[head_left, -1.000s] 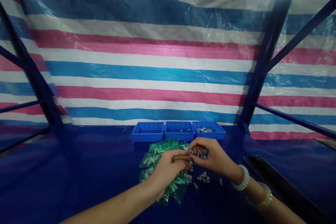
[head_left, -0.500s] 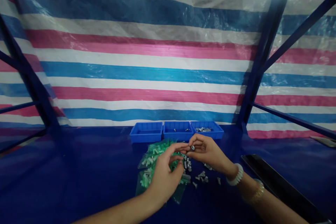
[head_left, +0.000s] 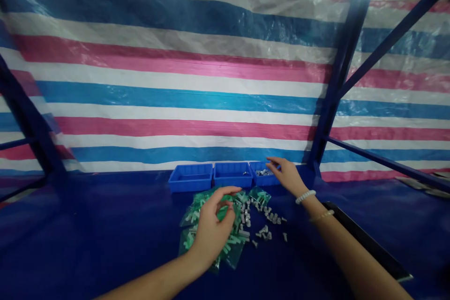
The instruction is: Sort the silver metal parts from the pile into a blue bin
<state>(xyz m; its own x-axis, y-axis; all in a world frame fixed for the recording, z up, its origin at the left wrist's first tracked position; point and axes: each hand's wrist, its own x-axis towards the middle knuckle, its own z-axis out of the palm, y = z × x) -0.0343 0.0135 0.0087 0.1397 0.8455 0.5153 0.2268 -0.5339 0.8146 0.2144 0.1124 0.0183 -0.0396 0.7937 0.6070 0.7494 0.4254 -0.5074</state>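
My left hand [head_left: 213,227] hovers over green plastic bags [head_left: 191,213] with small pale pieces in them. Its index finger is stretched out, the other fingers are curled, and a gap shows before the thumb; I see nothing held. At the right blue bin [head_left: 259,180], my right hand [head_left: 286,176] reaches over the rim with its fingers apart and no object visible between them. Small metal parts [head_left: 263,172] lie in that bin. Loose metal screws [head_left: 264,233] are scattered on the blue table between and below my hands.
Left of the right bin stand a middle blue bin [head_left: 232,180], with a small metal piece inside, and a left blue bin [head_left: 191,183]. A long black flat object [head_left: 369,246] lies near my right forearm. Blue metal posts [head_left: 328,103] and a striped plastic sheet [head_left: 190,126] rise behind.
My right hand has left my left hand, moving up and right to the right bin; the metal piece in its fingers no longer shows. My left hand stays over the bags. The view has shifted slightly.
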